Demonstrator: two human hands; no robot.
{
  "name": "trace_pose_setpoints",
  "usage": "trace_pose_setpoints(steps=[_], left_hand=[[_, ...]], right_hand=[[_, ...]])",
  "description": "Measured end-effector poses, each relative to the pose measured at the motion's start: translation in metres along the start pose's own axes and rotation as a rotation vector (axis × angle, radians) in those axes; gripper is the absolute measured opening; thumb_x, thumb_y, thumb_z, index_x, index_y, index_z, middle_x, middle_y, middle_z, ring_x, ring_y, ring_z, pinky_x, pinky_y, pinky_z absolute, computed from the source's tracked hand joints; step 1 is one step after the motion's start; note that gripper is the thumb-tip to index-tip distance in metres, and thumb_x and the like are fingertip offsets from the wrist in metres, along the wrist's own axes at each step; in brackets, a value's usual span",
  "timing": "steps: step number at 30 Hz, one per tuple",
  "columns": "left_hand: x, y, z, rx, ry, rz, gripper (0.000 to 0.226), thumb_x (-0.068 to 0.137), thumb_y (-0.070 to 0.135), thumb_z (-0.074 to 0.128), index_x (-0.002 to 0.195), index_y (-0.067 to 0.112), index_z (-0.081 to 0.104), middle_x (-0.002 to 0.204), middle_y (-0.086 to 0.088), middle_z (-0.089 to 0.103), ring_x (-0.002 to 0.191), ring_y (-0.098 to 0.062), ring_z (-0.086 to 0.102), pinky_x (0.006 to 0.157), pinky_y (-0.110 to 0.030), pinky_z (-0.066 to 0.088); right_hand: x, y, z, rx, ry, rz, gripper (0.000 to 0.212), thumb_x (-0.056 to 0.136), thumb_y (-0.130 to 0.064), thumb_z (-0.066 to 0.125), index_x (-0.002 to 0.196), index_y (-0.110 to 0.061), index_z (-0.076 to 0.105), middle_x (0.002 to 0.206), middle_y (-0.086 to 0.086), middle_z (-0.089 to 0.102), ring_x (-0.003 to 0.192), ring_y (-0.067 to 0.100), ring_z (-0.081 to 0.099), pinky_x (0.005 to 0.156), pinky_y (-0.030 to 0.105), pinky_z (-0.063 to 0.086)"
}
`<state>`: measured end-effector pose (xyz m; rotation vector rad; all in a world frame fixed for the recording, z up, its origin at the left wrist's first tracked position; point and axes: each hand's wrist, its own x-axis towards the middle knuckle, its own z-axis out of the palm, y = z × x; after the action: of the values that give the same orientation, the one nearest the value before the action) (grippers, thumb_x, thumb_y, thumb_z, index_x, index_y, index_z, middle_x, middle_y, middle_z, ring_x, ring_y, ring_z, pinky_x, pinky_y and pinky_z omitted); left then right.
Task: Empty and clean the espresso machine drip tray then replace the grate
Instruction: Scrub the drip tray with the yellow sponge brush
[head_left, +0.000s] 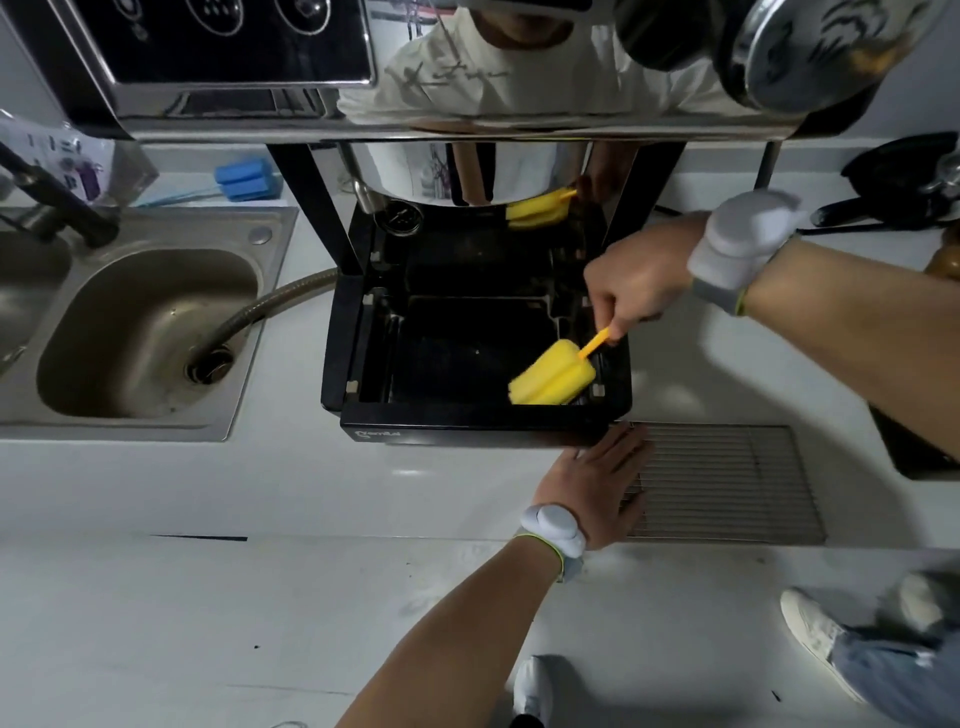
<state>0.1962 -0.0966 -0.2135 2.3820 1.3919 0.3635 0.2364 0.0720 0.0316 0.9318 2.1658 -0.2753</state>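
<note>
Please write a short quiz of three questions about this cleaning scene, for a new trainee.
1. True or false: the grate is already back on the drip tray.
2. Which hand holds the yellow sponge brush?
3. The left hand rests: A) in the sink, B) flat on the counter at the grate's edge, C) on the blue sponge brush.

Key: 1 false; 2 the right hand; 3 B.

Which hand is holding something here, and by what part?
The right hand holds the yellow sponge brush by its orange handle. The left hand holds nothing, lying flat across the counter and grate.
</note>
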Motion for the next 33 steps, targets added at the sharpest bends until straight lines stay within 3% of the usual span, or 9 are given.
trace_pose_setpoints(steps=[4, 7, 15, 18, 20, 24, 26, 29, 33], left_hand=[[0.000, 0.000, 0.000, -0.004, 0.002, -0.001, 0.060, 0.096, 0.044, 0.041, 0.151, 0.020, 0.032, 0.162, 0.005, 0.023, 0.150, -0.012, 0.014, 0.108, -0.039, 0.031], [0.001, 0.000, -0.001, -0.002, 0.001, -0.003, 0.061, 0.096, 0.045, 0.041, 0.151, 0.022, 0.031, 0.162, 0.007, 0.022, 0.150, -0.011, 0.014, 0.106, -0.038, 0.033], [0.001, 0.000, -0.001, 0.009, 0.015, -0.002, 0.060, 0.095, 0.046, 0.040, 0.150, 0.021, 0.034, 0.161, 0.006, 0.024, 0.149, -0.011, 0.016, 0.102, -0.037, 0.036], [-0.001, 0.000, 0.000, 0.003, 0.027, 0.002, 0.059, 0.095, 0.044, 0.042, 0.149, 0.020, 0.037, 0.160, 0.005, 0.027, 0.149, -0.012, 0.018, 0.103, -0.037, 0.035], [-0.001, 0.001, -0.001, -0.004, 0.039, 0.006, 0.059, 0.095, 0.044, 0.044, 0.148, 0.019, 0.039, 0.160, 0.005, 0.029, 0.148, -0.012, 0.020, 0.105, -0.038, 0.035], [0.000, 0.001, -0.002, -0.001, 0.033, 0.008, 0.059, 0.096, 0.044, 0.042, 0.149, 0.021, 0.036, 0.160, 0.005, 0.027, 0.149, -0.012, 0.019, 0.106, -0.039, 0.034], [0.000, 0.000, -0.001, -0.003, 0.022, 0.005, 0.060, 0.096, 0.045, 0.041, 0.151, 0.022, 0.033, 0.161, 0.006, 0.025, 0.149, -0.012, 0.017, 0.105, -0.038, 0.034], [0.001, 0.000, -0.001, -0.004, 0.018, 0.007, 0.060, 0.096, 0.045, 0.041, 0.150, 0.021, 0.034, 0.161, 0.005, 0.025, 0.149, -0.013, 0.018, 0.105, -0.039, 0.035], [0.000, 0.001, -0.001, -0.015, 0.027, 0.011, 0.059, 0.095, 0.044, 0.041, 0.149, 0.020, 0.037, 0.160, 0.004, 0.028, 0.148, -0.013, 0.021, 0.103, -0.039, 0.037]], right_hand=[[-0.008, 0.006, -0.012, -0.029, 0.236, 0.003, 0.020, 0.087, -0.030, 0.063, 0.095, -0.019, 0.078, 0.063, -0.005, 0.066, 0.068, 0.020, 0.062, 0.061, 0.031, 0.049], [-0.003, -0.003, -0.007, 0.063, 0.431, 0.015, 0.021, 0.090, -0.027, 0.056, 0.086, -0.023, 0.076, 0.064, -0.005, 0.060, 0.069, 0.023, 0.063, 0.063, 0.038, 0.056], [-0.018, -0.013, 0.007, -0.032, 0.086, 0.034, 0.021, 0.089, -0.024, 0.064, 0.107, -0.022, 0.074, 0.084, -0.004, 0.068, 0.075, 0.015, 0.063, 0.056, 0.024, 0.046], [-0.029, -0.020, -0.006, -0.212, 0.177, 0.066, 0.017, 0.087, -0.019, 0.059, 0.091, -0.014, 0.075, 0.078, 0.003, 0.069, 0.063, 0.019, 0.062, 0.043, 0.020, 0.031], [-0.031, -0.023, -0.015, -0.237, 0.296, 0.078, 0.018, 0.087, -0.016, 0.056, 0.075, -0.011, 0.068, 0.065, 0.002, 0.061, 0.050, 0.019, 0.051, 0.042, 0.023, 0.031], [-0.025, -0.033, -0.010, -0.237, 0.419, 0.083, 0.025, 0.089, -0.014, 0.052, 0.064, -0.014, 0.050, 0.060, 0.000, 0.044, 0.047, 0.017, 0.040, 0.044, 0.025, 0.032], [-0.023, -0.035, 0.003, -0.188, 0.349, 0.090, 0.019, 0.090, -0.014, 0.052, 0.072, -0.012, 0.056, 0.064, 0.000, 0.046, 0.050, 0.018, 0.043, 0.051, 0.030, 0.042], [-0.034, -0.027, 0.010, -0.112, 0.218, 0.083, 0.020, 0.089, -0.017, 0.057, 0.102, -0.016, 0.072, 0.094, 0.004, 0.068, 0.081, 0.025, 0.066, 0.070, 0.035, 0.056], [-0.048, -0.020, 0.002, -0.182, 0.237, 0.058, 0.017, 0.089, -0.019, 0.060, 0.102, -0.017, 0.070, 0.099, 0.005, 0.067, 0.084, 0.026, 0.064, 0.065, 0.034, 0.051]])
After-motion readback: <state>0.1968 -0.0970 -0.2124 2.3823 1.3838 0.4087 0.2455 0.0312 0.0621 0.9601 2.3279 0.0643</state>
